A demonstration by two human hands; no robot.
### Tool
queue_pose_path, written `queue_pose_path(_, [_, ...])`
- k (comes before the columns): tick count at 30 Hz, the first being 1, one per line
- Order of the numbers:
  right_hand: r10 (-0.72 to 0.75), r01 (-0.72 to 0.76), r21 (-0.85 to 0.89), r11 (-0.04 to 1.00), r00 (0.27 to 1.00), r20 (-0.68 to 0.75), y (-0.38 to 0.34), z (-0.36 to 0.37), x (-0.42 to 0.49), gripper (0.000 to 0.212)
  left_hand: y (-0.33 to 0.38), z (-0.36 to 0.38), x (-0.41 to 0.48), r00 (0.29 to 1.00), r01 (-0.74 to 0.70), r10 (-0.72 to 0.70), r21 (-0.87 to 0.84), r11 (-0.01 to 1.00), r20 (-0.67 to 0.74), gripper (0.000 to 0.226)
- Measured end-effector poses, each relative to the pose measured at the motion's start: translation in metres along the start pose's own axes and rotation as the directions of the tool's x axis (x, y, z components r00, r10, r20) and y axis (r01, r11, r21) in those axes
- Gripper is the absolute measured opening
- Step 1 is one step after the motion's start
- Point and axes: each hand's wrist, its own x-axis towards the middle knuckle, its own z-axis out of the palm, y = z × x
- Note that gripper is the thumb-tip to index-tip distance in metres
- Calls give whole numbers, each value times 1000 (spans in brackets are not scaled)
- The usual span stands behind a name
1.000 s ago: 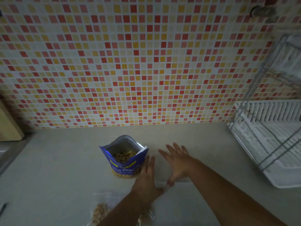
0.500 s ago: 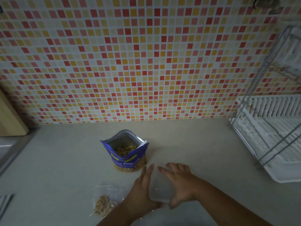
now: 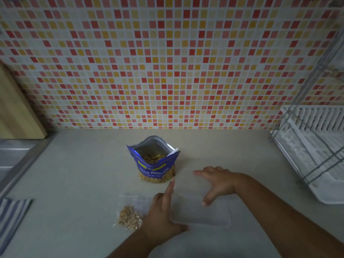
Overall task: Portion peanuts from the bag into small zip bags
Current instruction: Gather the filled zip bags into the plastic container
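By my judgement the work is at an early stage. One zip bag [image 3: 130, 213] with a small heap of peanuts lies flat in the lower middle of the frame, just left of the left hand [image 3: 162, 215]; I cannot tell whether its seal is pressed closed. The peanut bag [image 3: 155, 164] stands upright and unsealed in the centre, on the counter [image 3: 74, 183]. Many nuts are visible inside it, so much is left to portion. An empty clear bag [image 3: 202, 211] lies flat between the two hands, low and right of centre. The right hand [image 3: 217, 181] is spread, its thumb resting on this bag, and grasps nothing. The left hand touches the bag's left edge with the index finger stretched out; whether it pinches the plastic I cannot tell. This bag seems not yet filled. A dish rack [image 3: 316, 146] stands at the right edge.
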Motion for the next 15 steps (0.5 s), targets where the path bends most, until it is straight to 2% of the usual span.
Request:
queue_pose_path(6, [226,-217,76,973,965,-133,24,1,33,112,-15,6,-4,982,-165,183,246,955,-49,118])
queue_pose_path(8, [240,-234,55,971,961,-140,24,8,45,114,-15,6,-3,980,-177,196,304,936,-33,116])
queue_pose_path(15, [184,-194,-62,979,974,-133,16,29,64,113,-16,19,-8,991,-134,120,337,932,63,116])
